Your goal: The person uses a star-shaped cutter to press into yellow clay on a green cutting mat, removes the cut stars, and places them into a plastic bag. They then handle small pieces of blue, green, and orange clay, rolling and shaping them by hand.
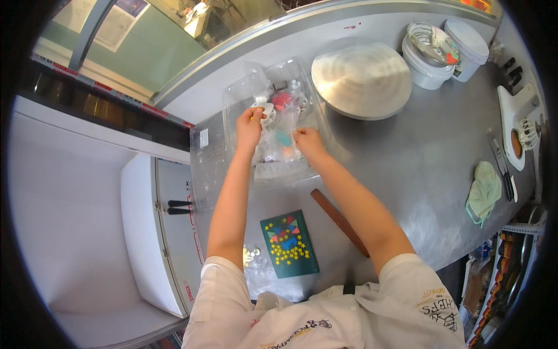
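A clear plastic tub (320,126) stands on the steel table, filled with clear bags and small parts. Over its left side, my left hand (250,128) has thumb and forefinger pinched near a white plastic piece (263,106); whether it grips anything is too small to tell. My right hand (310,143) pinches the edge of a clear plastic bag (290,126) above the tub. Teal (284,138) and orange pieces show through the plastic, and a pink item (282,100) lies behind. Nearer me, a dark green board (296,266) carries yellow stars and coloured triangles.
A brown rolling pin (338,220) lies beneath my right forearm. A round metal turntable (362,80) sits right of the tub. White buckets (466,50), a steel bowl (431,43), a green cloth (484,192), knives (501,168) and a white scale (511,126) line the right side.
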A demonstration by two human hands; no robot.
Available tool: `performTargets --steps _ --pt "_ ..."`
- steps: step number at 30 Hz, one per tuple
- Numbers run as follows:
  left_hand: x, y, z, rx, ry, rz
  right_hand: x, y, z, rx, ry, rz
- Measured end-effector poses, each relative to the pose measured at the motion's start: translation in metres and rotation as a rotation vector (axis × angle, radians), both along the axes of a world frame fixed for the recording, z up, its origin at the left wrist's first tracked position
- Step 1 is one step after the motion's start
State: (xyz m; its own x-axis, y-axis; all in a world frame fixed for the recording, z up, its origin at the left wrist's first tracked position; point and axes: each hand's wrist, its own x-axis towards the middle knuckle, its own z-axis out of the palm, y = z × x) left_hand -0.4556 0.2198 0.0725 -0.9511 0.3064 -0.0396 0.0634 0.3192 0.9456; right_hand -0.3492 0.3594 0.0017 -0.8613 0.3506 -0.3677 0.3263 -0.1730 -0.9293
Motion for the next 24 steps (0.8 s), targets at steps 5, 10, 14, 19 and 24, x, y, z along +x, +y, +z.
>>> performTargets --steps 5,10,14,19,24 --pt "0.041 -0.034 0.005 -0.245 0.235 -0.073 0.038 0.017 0.05 -0.472 0.228 0.052" --pt "0.036 -0.056 0.005 -0.057 0.017 0.029 0.122 0.06 0.133 -0.636 0.542 -0.155" --pt "0.014 -0.055 0.001 0.017 0.178 0.168 0.21 0.109 0.148 -0.167 0.425 -0.142" --pt "-0.047 -0.03 0.006 -0.006 0.428 0.423 0.268 0.11 0.076 0.821 -0.053 0.152" --pt "-0.105 0.009 -0.008 -0.208 0.533 0.37 0.289 0.066 -0.021 1.167 -0.126 0.294"
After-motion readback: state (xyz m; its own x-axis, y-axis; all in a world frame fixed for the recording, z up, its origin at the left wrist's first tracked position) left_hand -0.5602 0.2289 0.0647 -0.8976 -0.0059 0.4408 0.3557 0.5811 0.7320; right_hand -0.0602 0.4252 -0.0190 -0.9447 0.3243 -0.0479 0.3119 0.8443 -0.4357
